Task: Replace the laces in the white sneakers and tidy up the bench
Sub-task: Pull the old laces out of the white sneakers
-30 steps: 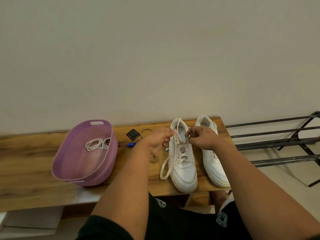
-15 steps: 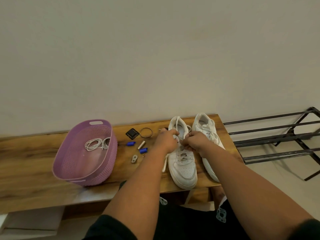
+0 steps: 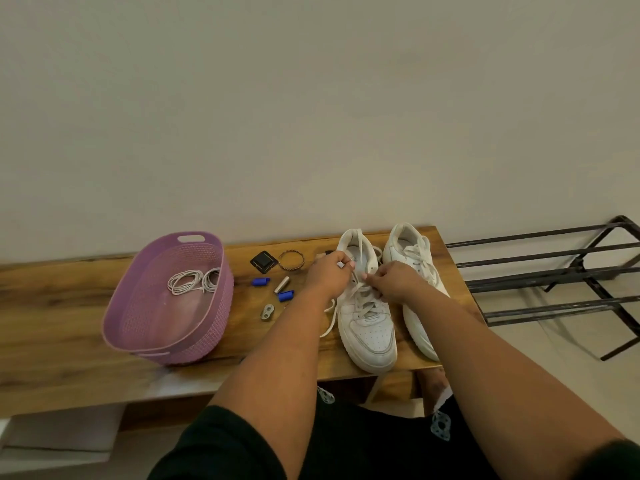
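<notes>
We see two white sneakers standing side by side at the right end of the wooden counter [image 3: 62, 306], toes toward us. Both hands work over the left sneaker [image 3: 365, 317]. The left hand [image 3: 329, 277] has its fingers curled, pinching a strand of the white lace [image 3: 358, 292] near the upper eyelets. The right hand [image 3: 394, 280] is just beside it, fingertips closed on the lace over the tongue. One loose end of that lace trails off the sneaker's left side onto the counter. The right sneaker [image 3: 412, 258] stands untouched, its lace threaded, partly hidden behind the right forearm.

Left of the sneakers, small items lie scattered on the wood: a black square piece [image 3: 264, 261] and a twisted ring [image 3: 291, 260] at the far side, two blue clips [image 3: 260, 281] [image 3: 286, 295] with a short metal tube [image 3: 281, 284] between them, and a small grey metal piece [image 3: 267, 312] nearer to us. We cannot tell what these items are.

Farther left sits a purple basket [image 3: 145, 327], slightly tilted, with coiled white laces [image 3: 192, 281] lying inside it at the far end.

Beyond the right end of the counter stands a black metal rack [image 3: 540, 271]. A plain wall fills the far side.
</notes>
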